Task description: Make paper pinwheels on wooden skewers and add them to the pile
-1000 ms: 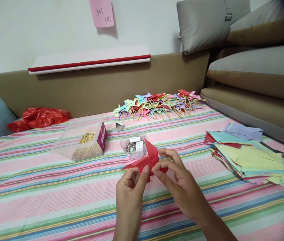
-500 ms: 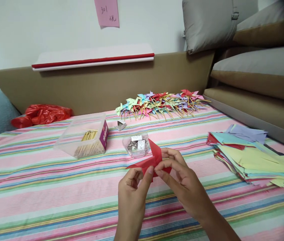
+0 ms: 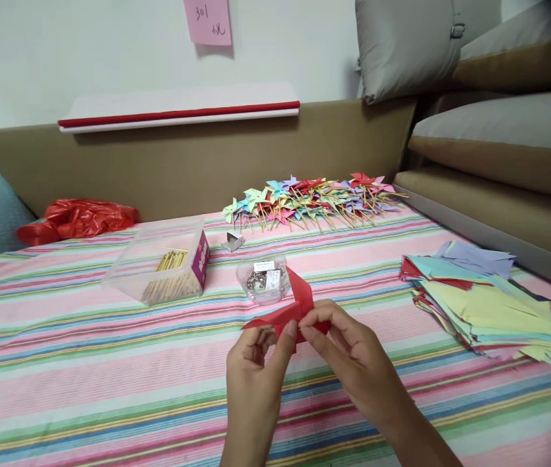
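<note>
Both of my hands pinch a folded red paper piece [image 3: 291,306] above the striped cloth. My left hand [image 3: 255,376] grips its lower left part between thumb and fingers. My right hand [image 3: 353,363] pinches its right side, fingers curled. Just behind the red paper stands a small clear tub of metal pins [image 3: 263,280]. A clear plastic box of wooden sticks [image 3: 161,263] lies further left.
A heap of finished paper pinwheels [image 3: 312,198] lies at the back. A stack of coloured paper sheets [image 3: 487,305] sits at the right. A red plastic bag [image 3: 78,218] lies at the far left. Sofa cushions [image 3: 494,130] rise to the right, and striped cloth [image 3: 110,376] covers the surface.
My hands and the red paper stayed in about the same place; my right fingers closed in tighter on the paper's right side. The view shifted slightly.
</note>
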